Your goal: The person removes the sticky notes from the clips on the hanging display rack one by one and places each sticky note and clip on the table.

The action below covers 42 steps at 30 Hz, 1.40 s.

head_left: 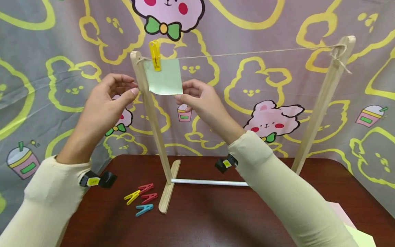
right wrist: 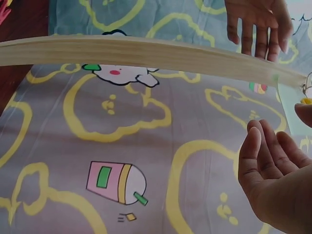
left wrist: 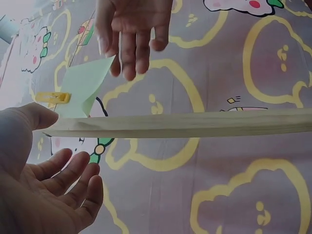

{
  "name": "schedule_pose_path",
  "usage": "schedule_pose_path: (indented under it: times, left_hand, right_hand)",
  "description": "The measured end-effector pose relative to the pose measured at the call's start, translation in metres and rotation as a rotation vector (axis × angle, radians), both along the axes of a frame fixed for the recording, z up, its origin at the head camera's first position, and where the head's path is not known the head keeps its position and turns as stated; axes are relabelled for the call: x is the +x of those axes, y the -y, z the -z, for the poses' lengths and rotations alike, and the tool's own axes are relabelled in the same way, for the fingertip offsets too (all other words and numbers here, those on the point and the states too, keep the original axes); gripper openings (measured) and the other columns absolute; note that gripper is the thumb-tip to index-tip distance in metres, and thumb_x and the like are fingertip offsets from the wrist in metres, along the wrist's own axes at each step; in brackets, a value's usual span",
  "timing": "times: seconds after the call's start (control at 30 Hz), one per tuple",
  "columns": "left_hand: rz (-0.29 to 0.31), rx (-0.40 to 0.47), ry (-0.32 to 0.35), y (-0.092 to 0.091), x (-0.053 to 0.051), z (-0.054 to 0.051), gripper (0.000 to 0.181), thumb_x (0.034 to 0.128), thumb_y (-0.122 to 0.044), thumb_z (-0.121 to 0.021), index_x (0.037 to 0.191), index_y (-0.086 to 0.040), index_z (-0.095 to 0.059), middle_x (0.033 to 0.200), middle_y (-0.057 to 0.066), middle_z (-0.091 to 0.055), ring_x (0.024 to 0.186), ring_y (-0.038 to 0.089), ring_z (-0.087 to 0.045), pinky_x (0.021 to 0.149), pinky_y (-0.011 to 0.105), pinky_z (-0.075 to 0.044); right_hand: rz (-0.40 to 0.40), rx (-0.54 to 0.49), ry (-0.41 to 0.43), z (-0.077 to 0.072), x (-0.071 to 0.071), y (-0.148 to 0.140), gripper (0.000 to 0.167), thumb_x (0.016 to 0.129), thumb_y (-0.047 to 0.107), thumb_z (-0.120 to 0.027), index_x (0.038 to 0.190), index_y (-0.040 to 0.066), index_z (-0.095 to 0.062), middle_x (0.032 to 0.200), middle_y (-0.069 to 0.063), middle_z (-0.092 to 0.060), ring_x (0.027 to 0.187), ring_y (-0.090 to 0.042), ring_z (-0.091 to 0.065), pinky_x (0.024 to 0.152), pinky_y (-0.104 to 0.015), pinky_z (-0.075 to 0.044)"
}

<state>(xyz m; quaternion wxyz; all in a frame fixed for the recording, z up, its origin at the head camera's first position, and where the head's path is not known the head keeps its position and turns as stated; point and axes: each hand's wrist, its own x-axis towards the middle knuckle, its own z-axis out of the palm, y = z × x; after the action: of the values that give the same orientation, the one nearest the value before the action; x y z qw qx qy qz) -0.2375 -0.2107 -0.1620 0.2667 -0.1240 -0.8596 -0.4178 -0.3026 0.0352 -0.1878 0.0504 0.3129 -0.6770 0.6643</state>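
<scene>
A pale green paper square (head_left: 165,77) hangs from a twine line (head_left: 234,54), held at its top by a yellow clothespin (head_left: 155,56). Its lower edge curls a little. My right hand (head_left: 200,96) is at the paper's lower right corner, thumb and fingers apart; whether it touches the corner I cannot tell. Beside the left wooden post (head_left: 151,113) is my left hand (head_left: 109,96), its fingers relaxed and holding nothing. In the left wrist view, the left thumb is close to the post, and the paper (left wrist: 85,85) and clothespin (left wrist: 53,97) show beyond it.
Red, yellow and blue clothespins (head_left: 144,208) lie on the dark table (head_left: 216,219), left of the wooden foot (head_left: 169,188). A white rod (head_left: 210,182) runs low toward the right post (head_left: 324,103). Pink and yellow papers (head_left: 359,236) lie at front right. A patterned curtain (head_left: 240,79) hangs behind.
</scene>
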Motion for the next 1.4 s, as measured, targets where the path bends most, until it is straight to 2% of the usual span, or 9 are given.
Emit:
schedule_pose_path:
  times: [0.13,0.3,0.53,0.8,0.93,1.03,1.17,1.27,1.4]
  left_hand:
    - [-0.009,0.015,0.008,-0.004,-0.001,-0.008,0.045,0.1035,-0.037,-0.063,0.140,-0.013,-0.053,0.129,0.000,-0.061,0.115,0.015,-0.060,0.089,0.021,-0.051]
    - [0.020,0.080,-0.001,-0.012,-0.007,-0.022,0.045,0.1027,-0.033,-0.064,0.141,-0.015,-0.049,0.131,-0.001,-0.057,0.124,0.018,-0.058,0.104,0.030,-0.051]
    - [0.075,0.191,-0.027,-0.019,-0.015,-0.036,0.040,0.1027,-0.028,-0.065,0.138,-0.015,-0.051,0.129,-0.002,-0.060,0.120,0.015,-0.059,0.093,0.026,-0.050]
    - [0.211,0.308,-0.065,-0.028,-0.022,-0.051,0.037,0.0983,-0.020,-0.071,0.132,-0.013,-0.058,0.126,0.001,-0.064,0.116,0.018,-0.062,0.089,0.025,-0.051]
    - [0.247,0.299,-0.073,-0.032,-0.025,-0.059,0.035,0.0967,-0.018,-0.072,0.129,-0.011,-0.061,0.118,0.000,-0.068,0.110,0.017,-0.062,0.087,0.024,-0.049]
    - [0.226,0.238,-0.071,-0.034,-0.027,-0.063,0.033,0.0986,-0.021,-0.071,0.129,-0.011,-0.065,0.112,-0.003,-0.070,0.109,0.015,-0.062,0.090,0.024,-0.047]
    - [0.238,0.227,-0.073,-0.036,-0.029,-0.067,0.032,0.0995,-0.021,-0.070,0.129,-0.009,-0.068,0.111,-0.002,-0.070,0.109,0.016,-0.061,0.093,0.024,-0.047]
    - [0.253,0.240,-0.061,-0.036,-0.031,-0.071,0.034,0.0978,-0.019,-0.072,0.129,-0.008,-0.068,0.113,-0.001,-0.070,0.109,0.016,-0.062,0.093,0.022,-0.049]
    - [0.328,0.321,-0.038,-0.036,-0.036,-0.075,0.031,0.0942,-0.010,-0.075,0.124,-0.004,-0.070,0.107,0.003,-0.071,0.103,0.016,-0.063,0.089,0.021,-0.053]
  right_hand:
    - [-0.005,0.005,0.013,-0.008,-0.002,0.012,0.024,0.096,0.008,-0.071,0.119,0.002,-0.066,0.115,-0.017,-0.075,0.098,-0.026,-0.073,0.073,-0.031,-0.059]
    - [0.019,0.007,0.018,-0.013,-0.004,0.022,0.025,0.097,0.005,-0.066,0.122,0.002,-0.067,0.109,-0.017,-0.076,0.094,-0.023,-0.074,0.072,-0.028,-0.057]
    - [0.031,-0.066,0.056,-0.015,-0.004,0.028,0.020,0.098,-0.002,-0.062,0.117,-0.004,-0.067,0.088,-0.013,-0.073,0.077,-0.018,-0.069,0.067,-0.025,-0.055]
    - [0.032,-0.113,0.042,-0.014,-0.004,0.029,0.018,0.098,-0.004,-0.060,0.115,-0.007,-0.066,0.076,-0.006,-0.068,0.070,-0.016,-0.065,0.065,-0.025,-0.054]
    - [0.032,-0.115,0.050,-0.013,-0.004,0.029,0.019,0.099,-0.003,-0.061,0.117,-0.006,-0.065,0.077,-0.006,-0.068,0.071,-0.016,-0.065,0.065,-0.025,-0.054]
    - [0.026,-0.125,0.058,-0.013,-0.003,0.030,0.019,0.099,-0.004,-0.061,0.117,-0.006,-0.065,0.078,-0.006,-0.068,0.070,-0.016,-0.065,0.065,-0.024,-0.053]
    - [0.019,-0.142,0.065,-0.013,-0.002,0.032,0.019,0.098,-0.005,-0.060,0.117,-0.007,-0.065,0.077,-0.006,-0.067,0.069,-0.015,-0.065,0.064,-0.023,-0.053]
    - [0.017,-0.145,0.063,-0.013,-0.002,0.033,0.020,0.098,-0.005,-0.060,0.117,-0.007,-0.065,0.076,-0.006,-0.067,0.068,-0.015,-0.064,0.063,-0.023,-0.052]
    - [0.013,-0.143,0.064,-0.013,-0.001,0.033,0.020,0.098,-0.005,-0.060,0.118,-0.007,-0.065,0.077,-0.006,-0.067,0.068,-0.015,-0.064,0.063,-0.022,-0.052]
